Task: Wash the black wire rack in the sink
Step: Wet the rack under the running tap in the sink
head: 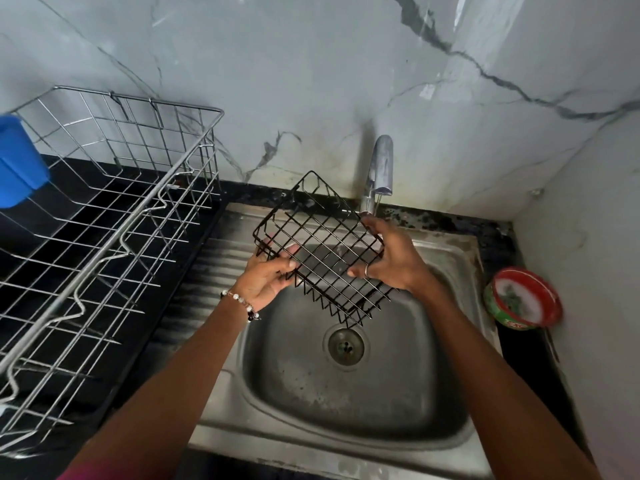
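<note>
We hold the black wire rack [320, 245] tilted above the sink [446, 258], left hand [266, 280] and right hand [389, 259] each gripping a side, and judge wet wires could slip from our fingers and drop beneath both hands.
</note>
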A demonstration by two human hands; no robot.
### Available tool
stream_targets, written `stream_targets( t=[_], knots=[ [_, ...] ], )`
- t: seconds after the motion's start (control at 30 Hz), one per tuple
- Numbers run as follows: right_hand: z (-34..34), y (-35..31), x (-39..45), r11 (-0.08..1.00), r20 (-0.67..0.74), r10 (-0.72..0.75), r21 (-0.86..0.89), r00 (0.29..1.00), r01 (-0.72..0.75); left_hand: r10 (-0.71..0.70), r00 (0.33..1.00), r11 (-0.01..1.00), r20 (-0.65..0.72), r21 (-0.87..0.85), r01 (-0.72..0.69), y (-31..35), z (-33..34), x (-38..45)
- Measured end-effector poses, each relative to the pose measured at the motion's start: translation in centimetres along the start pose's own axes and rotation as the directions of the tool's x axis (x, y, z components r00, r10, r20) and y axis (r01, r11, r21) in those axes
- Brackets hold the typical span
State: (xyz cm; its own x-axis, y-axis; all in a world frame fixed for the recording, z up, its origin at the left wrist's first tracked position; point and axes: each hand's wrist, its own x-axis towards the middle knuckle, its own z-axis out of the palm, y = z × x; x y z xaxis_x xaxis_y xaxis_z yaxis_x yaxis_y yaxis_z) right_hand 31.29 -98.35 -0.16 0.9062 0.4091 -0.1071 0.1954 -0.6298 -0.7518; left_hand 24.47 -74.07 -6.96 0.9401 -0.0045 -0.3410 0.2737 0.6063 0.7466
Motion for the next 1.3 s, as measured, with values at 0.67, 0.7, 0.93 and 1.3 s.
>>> stream_targets(
  t=[0.67, 0.7, 0.93, 1.3],
  knots=[
    [-0.2, 1.2, -1.4, 0.548, 0.099, -0.395, -0.772, 0.914, 0.321, -0.294, 0.888, 0.794, -0.354, 0.426, 0.433, 3.2, 5.7, 1.2],
    [-0.3, 1.6, -1.4, 0.579, 0.070, -0.399, -0.754, 0.914, 0.311, -0.271, 0.901, 0.821, -0.339, 0.407, 0.400, 3.4, 5.6, 1.2],
    [-0.7, 1.7, -1.6, 0.839, -0.041, -0.244, -0.510, 0.969, 0.190, -0.138, 0.926, 0.806, -0.352, 0.504, 0.311, 3.2, 6.8, 0.8],
    [-2.3, -3.3, 0.9, 0.899, -0.385, -0.112, -0.432, 0.916, -0.072, -0.055, 0.931, 0.650, -0.360, 0.695, 0.307, 3.5, 6.3, 1.4]
  ],
)
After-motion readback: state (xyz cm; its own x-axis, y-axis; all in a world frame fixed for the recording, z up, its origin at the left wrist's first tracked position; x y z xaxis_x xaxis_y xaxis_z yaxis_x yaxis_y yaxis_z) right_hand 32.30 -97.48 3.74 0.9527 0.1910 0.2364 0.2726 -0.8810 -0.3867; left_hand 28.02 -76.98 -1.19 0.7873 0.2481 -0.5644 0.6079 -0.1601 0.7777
